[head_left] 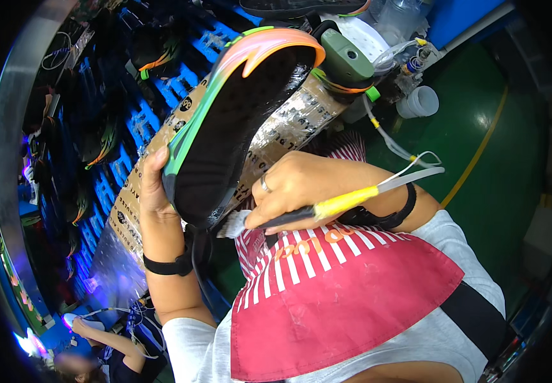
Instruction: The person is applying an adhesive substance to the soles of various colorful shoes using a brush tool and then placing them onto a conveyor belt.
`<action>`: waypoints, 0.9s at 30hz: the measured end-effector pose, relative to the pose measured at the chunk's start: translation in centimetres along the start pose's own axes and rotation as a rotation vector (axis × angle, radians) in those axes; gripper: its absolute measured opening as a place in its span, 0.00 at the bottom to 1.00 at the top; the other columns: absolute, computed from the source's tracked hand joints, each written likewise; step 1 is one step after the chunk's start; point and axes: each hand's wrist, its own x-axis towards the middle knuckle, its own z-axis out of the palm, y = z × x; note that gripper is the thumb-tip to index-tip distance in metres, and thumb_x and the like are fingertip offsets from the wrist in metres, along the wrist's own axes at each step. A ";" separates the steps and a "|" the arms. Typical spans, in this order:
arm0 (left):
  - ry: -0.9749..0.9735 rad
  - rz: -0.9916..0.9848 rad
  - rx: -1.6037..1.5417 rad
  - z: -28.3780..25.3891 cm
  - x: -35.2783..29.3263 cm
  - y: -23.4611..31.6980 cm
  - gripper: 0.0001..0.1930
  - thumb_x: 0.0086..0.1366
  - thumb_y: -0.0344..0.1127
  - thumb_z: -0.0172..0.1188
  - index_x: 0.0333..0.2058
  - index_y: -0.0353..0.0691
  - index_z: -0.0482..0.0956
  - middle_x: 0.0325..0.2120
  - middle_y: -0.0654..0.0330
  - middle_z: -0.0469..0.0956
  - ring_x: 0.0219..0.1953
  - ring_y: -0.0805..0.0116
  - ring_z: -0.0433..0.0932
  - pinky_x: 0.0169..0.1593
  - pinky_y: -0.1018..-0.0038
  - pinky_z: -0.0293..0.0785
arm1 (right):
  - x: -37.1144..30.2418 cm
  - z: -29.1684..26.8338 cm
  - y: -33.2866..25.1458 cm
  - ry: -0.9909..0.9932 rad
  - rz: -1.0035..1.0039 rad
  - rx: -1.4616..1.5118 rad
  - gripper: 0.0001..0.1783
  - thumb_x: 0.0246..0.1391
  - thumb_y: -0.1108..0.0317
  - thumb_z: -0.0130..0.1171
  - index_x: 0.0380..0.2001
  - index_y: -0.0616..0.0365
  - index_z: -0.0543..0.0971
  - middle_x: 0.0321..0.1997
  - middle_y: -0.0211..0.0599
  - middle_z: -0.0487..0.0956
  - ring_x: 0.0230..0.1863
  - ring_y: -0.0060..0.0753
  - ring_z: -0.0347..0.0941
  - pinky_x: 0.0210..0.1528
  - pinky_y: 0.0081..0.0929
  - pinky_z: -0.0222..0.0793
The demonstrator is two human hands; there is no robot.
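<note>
My left hand (pixel 154 191) grips a black shoe sole (pixel 241 134) by its edge near the lower end. The sole is tilted up, its black inner face showing, with a rim that runs from green to orange. In my right hand (pixel 295 185) is a brush (pixel 346 203) with pale bristles and yellow wrapping on its handle; a clear tube trails from the handle's end. Its bristles are beside the sole's lower end; whether they touch it I cannot tell. The left fingers behind the sole are hidden.
Cardboard with clear tape (pixel 314 105) lies beneath the sole. Beyond it stands an olive-green shoe last (pixel 347 56) in an orange-edged shoe. A white bucket (pixel 418 102) is at right. Blue slatted racking (pixel 142 124) with shoes runs along the left. A co-worker's arm (pixel 113 341) shows at lower left.
</note>
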 end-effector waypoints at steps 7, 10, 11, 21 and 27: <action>0.253 -0.131 0.221 3.8 0.5 0.5 0.22 0.58 0.44 0.56 0.42 0.29 0.75 0.36 0.49 0.79 0.36 0.62 0.79 0.44 0.71 0.75 | 0.2 0.5 0.1 0.077 0.010 -0.124 0.10 0.42 0.68 0.61 0.32 0.48 0.80 0.22 0.35 0.72 0.24 0.38 0.72 0.24 0.30 0.67; 0.285 -0.125 0.316 5.5 -0.4 0.7 0.22 0.58 0.44 0.56 0.42 0.30 0.75 0.36 0.50 0.79 0.35 0.63 0.79 0.42 0.72 0.76 | 0.0 0.3 0.0 0.081 -0.029 -0.060 0.11 0.41 0.71 0.58 0.32 0.48 0.80 0.22 0.34 0.72 0.23 0.37 0.72 0.24 0.30 0.67; 0.279 -0.118 0.322 5.8 -0.5 0.7 0.22 0.58 0.44 0.56 0.42 0.30 0.75 0.36 0.50 0.79 0.34 0.63 0.79 0.42 0.72 0.76 | -0.1 0.2 -0.1 0.148 -0.084 -0.013 0.11 0.42 0.72 0.57 0.32 0.48 0.80 0.22 0.34 0.72 0.23 0.37 0.72 0.24 0.30 0.67; 0.139 -0.290 0.402 3.8 0.5 2.0 0.23 0.60 0.46 0.53 0.44 0.30 0.74 0.36 0.50 0.79 0.34 0.63 0.79 0.41 0.73 0.76 | -0.4 0.6 -0.2 0.128 -0.035 -0.209 0.12 0.40 0.71 0.57 0.33 0.51 0.80 0.21 0.32 0.71 0.24 0.32 0.72 0.23 0.27 0.68; 0.326 -0.303 0.417 3.7 -0.9 2.2 0.23 0.59 0.46 0.53 0.45 0.31 0.73 0.38 0.50 0.78 0.36 0.62 0.79 0.43 0.72 0.75 | -0.5 0.9 -0.3 0.180 -0.025 -0.199 0.08 0.41 0.68 0.60 0.30 0.50 0.79 0.18 0.33 0.70 0.21 0.35 0.71 0.22 0.29 0.66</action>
